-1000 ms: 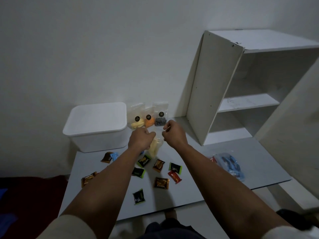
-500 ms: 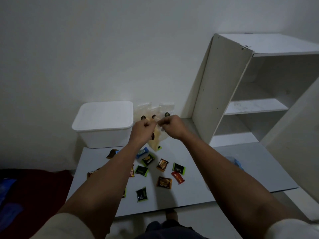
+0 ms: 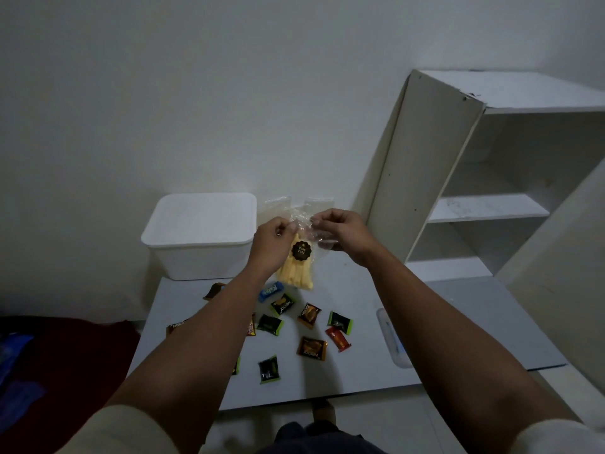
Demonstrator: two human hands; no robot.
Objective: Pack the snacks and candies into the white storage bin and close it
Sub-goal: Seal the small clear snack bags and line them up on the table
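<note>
My left hand [image 3: 270, 239] and my right hand [image 3: 340, 229] each pinch a top corner of a clear snack bag [image 3: 298, 268] filled with yellow sticks and marked with a round black label. The bag hangs above the grey board [image 3: 458, 322]. The white storage bin [image 3: 199, 237] stands to the left at the back with its lid on. Two more clear bags [image 3: 278, 204] lean on the wall behind my hands, mostly hidden. Several small wrapped candies [image 3: 311, 348] lie scattered on the board under my forearms.
A white open shelf unit [image 3: 491, 191] stands at the right against the wall. A clear plastic packet [image 3: 393, 339] lies on the board's right side, partly behind my right arm. Dark red cloth [image 3: 65, 355] covers the floor at the left.
Both hands have lifted the yellow snack bag up from the board and now hold it higher by its top corners. My view has shifted to the left and closer.
</note>
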